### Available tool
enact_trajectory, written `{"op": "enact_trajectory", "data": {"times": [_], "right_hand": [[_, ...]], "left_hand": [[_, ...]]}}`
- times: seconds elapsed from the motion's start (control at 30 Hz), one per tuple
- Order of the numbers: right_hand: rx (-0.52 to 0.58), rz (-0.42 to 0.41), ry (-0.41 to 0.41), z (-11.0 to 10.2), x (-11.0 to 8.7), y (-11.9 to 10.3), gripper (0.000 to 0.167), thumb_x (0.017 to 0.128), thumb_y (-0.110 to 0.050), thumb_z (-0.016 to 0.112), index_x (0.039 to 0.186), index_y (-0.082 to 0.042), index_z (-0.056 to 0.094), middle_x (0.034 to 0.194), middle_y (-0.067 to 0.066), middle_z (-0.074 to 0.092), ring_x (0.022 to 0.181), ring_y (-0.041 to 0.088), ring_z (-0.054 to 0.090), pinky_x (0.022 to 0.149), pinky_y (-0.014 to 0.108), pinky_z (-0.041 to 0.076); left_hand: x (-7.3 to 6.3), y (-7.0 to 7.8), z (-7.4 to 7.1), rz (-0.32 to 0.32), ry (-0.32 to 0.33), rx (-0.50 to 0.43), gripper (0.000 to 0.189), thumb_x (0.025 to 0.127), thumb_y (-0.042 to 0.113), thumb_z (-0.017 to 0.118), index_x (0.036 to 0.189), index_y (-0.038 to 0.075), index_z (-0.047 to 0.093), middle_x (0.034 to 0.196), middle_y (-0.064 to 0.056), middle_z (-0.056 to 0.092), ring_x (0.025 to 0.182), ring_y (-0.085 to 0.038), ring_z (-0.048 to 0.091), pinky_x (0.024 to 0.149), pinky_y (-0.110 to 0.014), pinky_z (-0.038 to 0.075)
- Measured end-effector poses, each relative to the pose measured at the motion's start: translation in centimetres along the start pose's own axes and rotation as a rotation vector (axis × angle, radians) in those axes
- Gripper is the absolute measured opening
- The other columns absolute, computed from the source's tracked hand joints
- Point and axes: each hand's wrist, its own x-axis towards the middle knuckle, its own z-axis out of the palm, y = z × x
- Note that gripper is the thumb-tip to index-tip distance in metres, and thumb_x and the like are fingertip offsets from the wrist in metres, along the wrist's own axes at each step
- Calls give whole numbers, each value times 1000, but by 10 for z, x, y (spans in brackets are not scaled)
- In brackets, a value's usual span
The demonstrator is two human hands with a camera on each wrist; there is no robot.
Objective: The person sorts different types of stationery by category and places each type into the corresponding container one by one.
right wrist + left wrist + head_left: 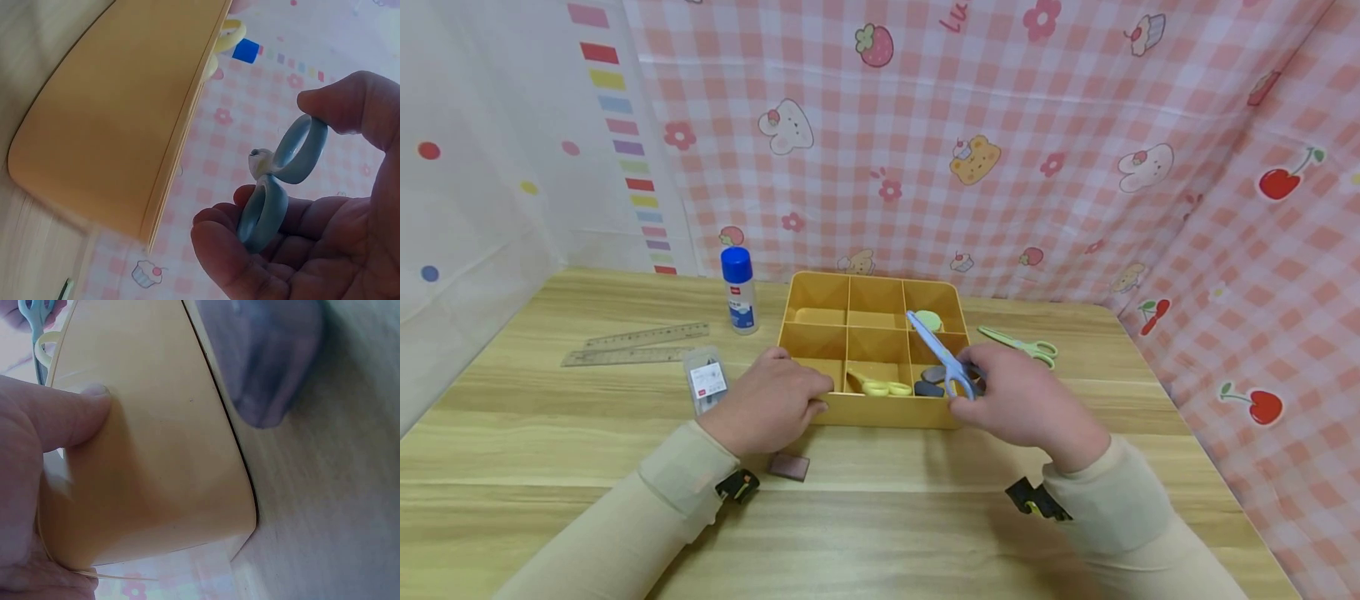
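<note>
Pink checked cloth [917, 108] backs the wooden table [880, 525]; from here I see the blue scissors [934, 340] above the right-hand column of the yellow box [887, 412], long axis running forward and leftward from the fingers; the right hand [1026, 406], nearer, pinches their loops; the left hand [771, 402] grips the box's near-left rim, thumb against its front.
</note>
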Motion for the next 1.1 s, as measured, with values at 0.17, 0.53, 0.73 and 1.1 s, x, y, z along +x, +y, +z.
{"op": "enact_trajectory", "data": {"times": [0.17, 0.53, 0.73, 1.1], "right_hand": [[5, -13, -12, 2, 2, -8, 24, 83, -25, 75, 102, -14, 66, 83, 2, 61, 71, 17, 53, 65, 34, 44], [-14, -41, -58, 11, 8, -18, 23, 85, -28, 73, 101, -14, 67, 82, -3, 63, 72, 16, 55, 67, 33, 45], [1, -55, -93, 14, 13, -24, 21, 85, -26, 72, 100, -11, 67, 80, -2, 63, 69, 16, 54, 67, 33, 45], [-11, -64, -91, 26, 21, -30, 21, 84, -27, 71, 97, -12, 66, 77, -2, 60, 67, 16, 53, 65, 32, 44]], "left_hand": [[0, 0, 0, 0, -2, 0, 24, 103, 27, 68, 82, 26, 58, 68, 17, 53, 69, -7, 51, 91, -40, 36], [-1, 0, -1, 4, 4, 8, 23, 103, 27, 68, 82, 26, 58, 70, 17, 56, 70, -7, 52, 91, -40, 37], [-1, 0, -1, 10, 12, 26, 25, 102, 27, 69, 81, 26, 57, 69, 17, 56, 70, -6, 53, 91, -41, 38], [0, 0, -1, 16, 17, 24, 26, 102, 26, 70, 80, 26, 56, 70, 17, 57, 70, -6, 54, 92, -42, 39]]}}
